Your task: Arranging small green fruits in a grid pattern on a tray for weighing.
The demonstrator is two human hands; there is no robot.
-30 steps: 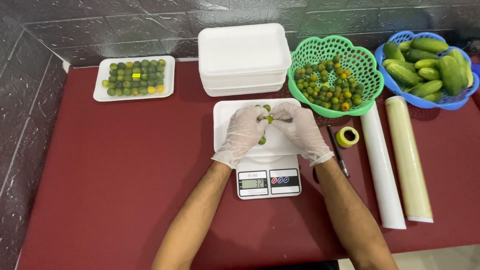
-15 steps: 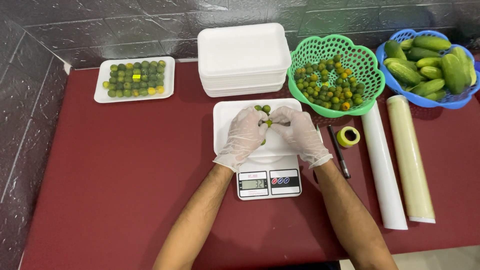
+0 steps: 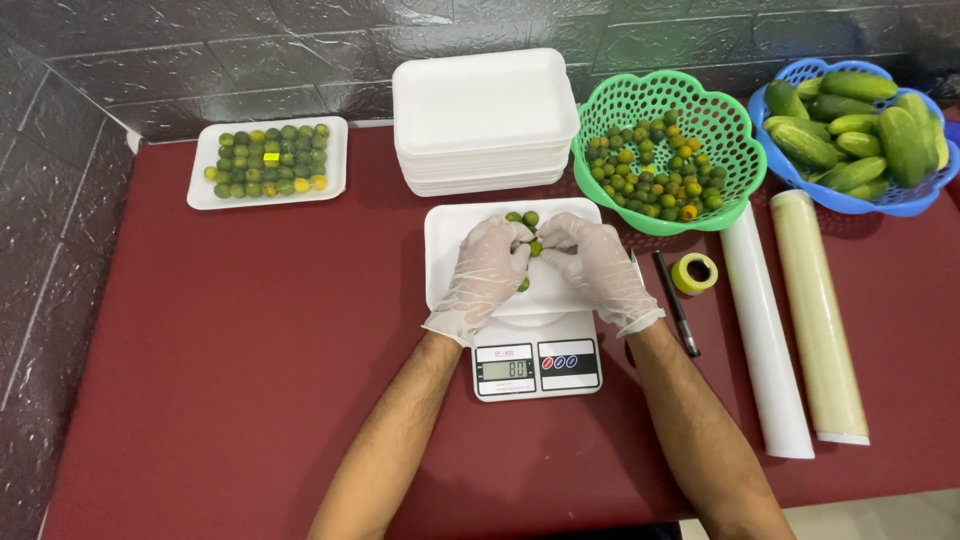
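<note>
Both hands in thin clear gloves, working over a white foam tray (image 3: 450, 250) sitting on a small white digital kitchen scale (image 3: 537, 367). Left hand (image 3: 485, 275) with fingertips pinched together on a small green lime (image 3: 536, 248); right hand (image 3: 598, 268) closing in from the other side, touching that same lime, can't tell if it's actually clamped on it. Two more small green limes (image 3: 522, 217) lying on the tray just past the fingertips, another peeking out under the left grip. Beyond both hands, a stack of empty white foam trays (image 3: 484, 120). Up and to the right of the right grip, a green plastic basket (image 3: 735, 180) full of limes, then a blue plastic basket (image 3: 860, 203) of cucumbers further right. Just right of the right wrist, a black pen (image 3: 676, 303) and a yellow tape roll (image 3: 694, 273), then two long rolls of wrap (image 3: 790, 330). Far off left of the left grip, a filled foam tray of limes (image 3: 268, 162) on the dark red surface (image 3: 200, 350).
</note>
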